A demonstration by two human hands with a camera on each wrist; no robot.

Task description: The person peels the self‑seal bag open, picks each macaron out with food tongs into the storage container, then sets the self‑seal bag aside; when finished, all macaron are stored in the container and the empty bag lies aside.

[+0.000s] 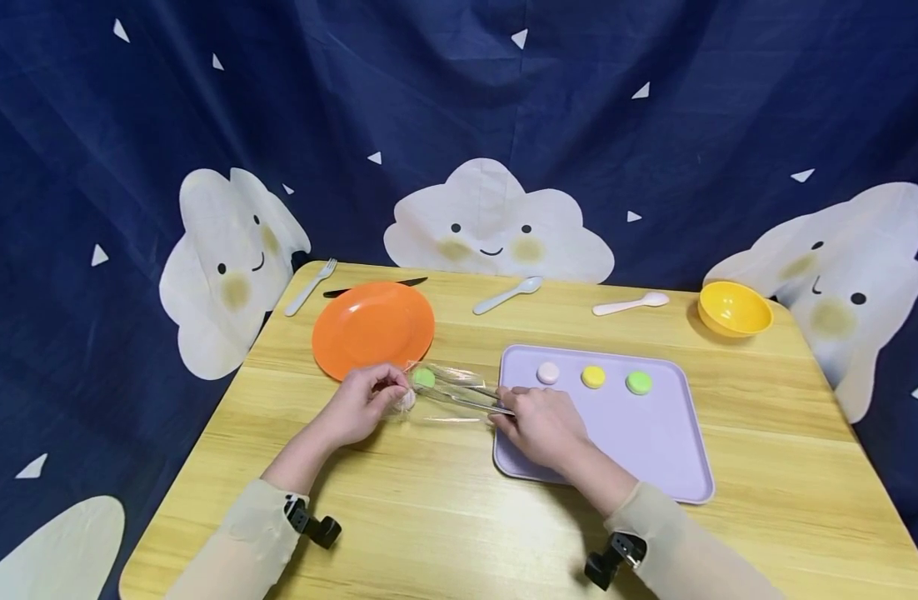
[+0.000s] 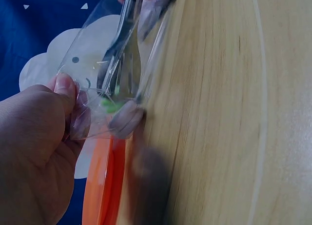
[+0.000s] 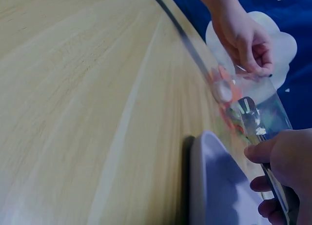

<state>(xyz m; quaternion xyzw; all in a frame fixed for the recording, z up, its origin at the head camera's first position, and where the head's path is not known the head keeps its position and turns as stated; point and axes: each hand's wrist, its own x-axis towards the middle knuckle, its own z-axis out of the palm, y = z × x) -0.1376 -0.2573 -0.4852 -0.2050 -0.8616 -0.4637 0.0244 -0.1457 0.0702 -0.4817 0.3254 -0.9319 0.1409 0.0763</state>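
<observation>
My left hand (image 1: 364, 404) pinches one end of a clear plastic bag (image 1: 450, 418) between thumb and fingers, held over the table left of the tray. Inside the bag's left end are a green macaron (image 1: 424, 377) and a pale pinkish one (image 2: 126, 119). Metal tongs (image 1: 470, 403) reach into the bag from the right, their tips close to the macarons. Gripping the tongs by their handle end, my right hand (image 1: 543, 425) is over the left side of the lavender tray (image 1: 631, 442). The tray carries a pale pink macaron (image 1: 548, 372), a yellow one (image 1: 593, 377) and another green one (image 1: 639, 382).
An orange plate (image 1: 372, 329) lies just behind my left hand, with a black knife (image 1: 339, 292) partly beneath it. Along the back edge are a grey fork (image 1: 311, 287), a grey spoon (image 1: 507, 295), a pink spoon (image 1: 630, 303) and a yellow bowl (image 1: 735, 309).
</observation>
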